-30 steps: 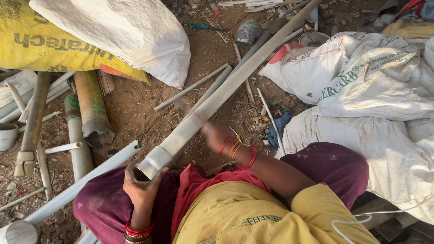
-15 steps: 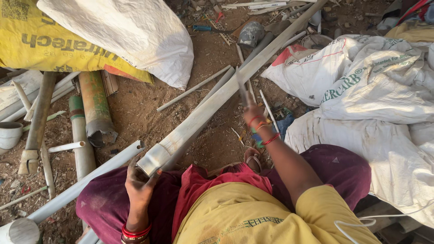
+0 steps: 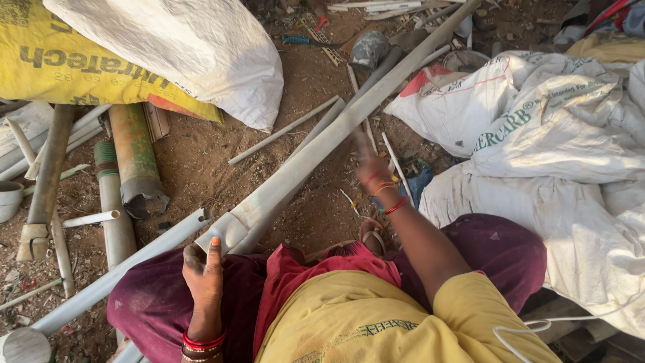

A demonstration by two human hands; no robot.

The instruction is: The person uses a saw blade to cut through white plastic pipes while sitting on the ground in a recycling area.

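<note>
A long pipe runs slantwise from the person's lap up toward the far right, its near end just beside the left hand. The right hand reaches out along the pipe's right side. A second pipe crosses the left knee toward the near left. A filled sack lies behind on the left, heaped sacks on the right, and short pipes on the ground at far left.

Pipes, sacks on dirt ground
</note>
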